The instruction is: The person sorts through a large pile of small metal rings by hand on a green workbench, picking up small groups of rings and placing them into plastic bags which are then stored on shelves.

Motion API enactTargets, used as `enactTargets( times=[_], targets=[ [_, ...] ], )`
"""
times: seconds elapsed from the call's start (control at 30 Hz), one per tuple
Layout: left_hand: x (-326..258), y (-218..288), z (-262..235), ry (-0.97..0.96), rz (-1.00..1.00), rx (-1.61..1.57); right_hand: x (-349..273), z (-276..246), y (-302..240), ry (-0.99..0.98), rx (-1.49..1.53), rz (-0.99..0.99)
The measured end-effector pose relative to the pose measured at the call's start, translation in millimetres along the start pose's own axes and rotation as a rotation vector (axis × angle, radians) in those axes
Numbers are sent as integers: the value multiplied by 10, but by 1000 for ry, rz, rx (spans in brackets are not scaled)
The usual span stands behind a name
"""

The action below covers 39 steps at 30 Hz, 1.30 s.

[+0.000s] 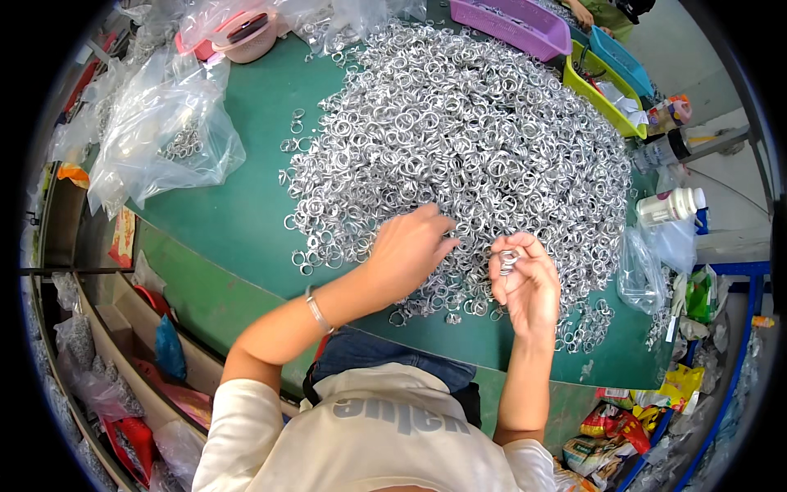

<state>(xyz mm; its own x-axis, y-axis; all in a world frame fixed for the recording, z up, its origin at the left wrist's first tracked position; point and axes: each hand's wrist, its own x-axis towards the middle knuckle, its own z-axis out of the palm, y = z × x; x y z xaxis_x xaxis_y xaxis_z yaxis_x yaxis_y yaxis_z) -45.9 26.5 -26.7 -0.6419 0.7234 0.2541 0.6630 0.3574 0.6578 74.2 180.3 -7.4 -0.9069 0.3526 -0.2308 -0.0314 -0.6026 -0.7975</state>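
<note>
Left hand (pixel 410 246) open, fingers down in ring pile (pixel 467 139) at frame centre; right hand (pixel 529 283) just lower right, pinching small stack of rings (pixel 509 260).

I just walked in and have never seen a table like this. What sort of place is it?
Probably a small workshop or factory sorting bench. A huge heap of silver metal rings covers the green table, clear plastic bags hold more rings, and coloured plastic bins stand at the far edge.
</note>
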Motion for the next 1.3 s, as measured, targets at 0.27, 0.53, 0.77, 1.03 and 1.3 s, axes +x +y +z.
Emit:
enactTargets(
  times=[0.27,0.53,0.77,1.03,1.3],
  targets=[
    [251,61,157,-196,3,155,246,260,214,393,-1703,-575],
    [-83,-64,-275,-220,-608,-1745,278,161,229,477,-1731,-522],
    [-420,-87,-241,-125,-609,-1479,352,199,289,443,-1891,-530],
    [-666,-22,-242,-83,-631,-1287,-47,70,125,150,-216,-217],
    [-792,-15,-217,-15,-594,-1302,-183,40,222,33,881,194]
  ],
)
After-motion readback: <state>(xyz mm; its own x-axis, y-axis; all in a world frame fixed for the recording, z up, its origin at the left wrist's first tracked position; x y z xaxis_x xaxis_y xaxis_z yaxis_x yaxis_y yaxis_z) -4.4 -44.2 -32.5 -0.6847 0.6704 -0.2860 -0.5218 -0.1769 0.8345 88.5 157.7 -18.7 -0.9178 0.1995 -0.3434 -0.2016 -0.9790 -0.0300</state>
